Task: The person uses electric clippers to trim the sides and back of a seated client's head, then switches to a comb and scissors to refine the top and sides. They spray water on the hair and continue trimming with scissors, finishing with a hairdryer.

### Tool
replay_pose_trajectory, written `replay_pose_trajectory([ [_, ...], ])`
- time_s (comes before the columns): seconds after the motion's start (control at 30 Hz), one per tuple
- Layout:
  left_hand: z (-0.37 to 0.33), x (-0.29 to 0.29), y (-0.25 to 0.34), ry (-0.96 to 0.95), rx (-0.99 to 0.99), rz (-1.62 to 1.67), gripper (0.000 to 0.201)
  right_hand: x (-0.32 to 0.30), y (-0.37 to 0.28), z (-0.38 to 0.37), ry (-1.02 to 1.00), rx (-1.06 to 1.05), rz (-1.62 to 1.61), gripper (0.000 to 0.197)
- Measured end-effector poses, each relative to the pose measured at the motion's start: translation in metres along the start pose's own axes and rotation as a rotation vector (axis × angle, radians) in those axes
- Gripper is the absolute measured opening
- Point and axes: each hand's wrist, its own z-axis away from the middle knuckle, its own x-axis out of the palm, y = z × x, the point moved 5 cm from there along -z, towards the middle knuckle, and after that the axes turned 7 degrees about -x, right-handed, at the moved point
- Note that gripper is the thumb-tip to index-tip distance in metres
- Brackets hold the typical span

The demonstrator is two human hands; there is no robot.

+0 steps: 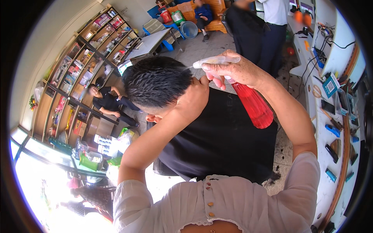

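Observation:
In my right hand (243, 70) is a spray bottle (250, 101) with a red, see-through body and a clear and white trigger head. My fingers wrap round its neck, and its nozzle points left at a seated person's short, dark, wet-looking hair (157, 79). A faint streak of spray shows between nozzle and hair. My left hand (194, 95) rests against the side of that person's head, above the ear, with its fingers curled closed. What those fingers hold, if anything, is hidden. A black cape (221, 136) covers the seated person's body.
A white counter (320, 116) along the right bears clippers, a phone (327, 106), scissors and cables. Shelves (79, 73) line the left wall, with a seated person (110, 101) before them. A table (149, 44) stands behind. Other people are at the back.

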Motion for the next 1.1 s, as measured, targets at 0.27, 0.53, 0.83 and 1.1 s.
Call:
replay_pose_trajectory([
  [0.27,0.001,-0.010,-0.001,-0.051,-0.027,0.055,0.009,-0.020,-0.005,-0.031,0.030,0.019,-0.015,0.038],
  [0.53,0.003,-0.003,0.002,-0.060,-0.113,0.109,0.009,-0.001,-0.034,-0.061,-0.016,-0.029,0.090,0.039],
  [0.83,0.001,-0.009,0.008,0.013,-0.068,-0.013,0.007,0.036,-0.073,-0.081,-0.075,-0.071,0.164,0.036],
  [1.1,-0.001,-0.005,0.010,0.054,-0.112,0.058,0.010,0.035,-0.072,-0.045,0.007,-0.089,0.135,0.034],
])
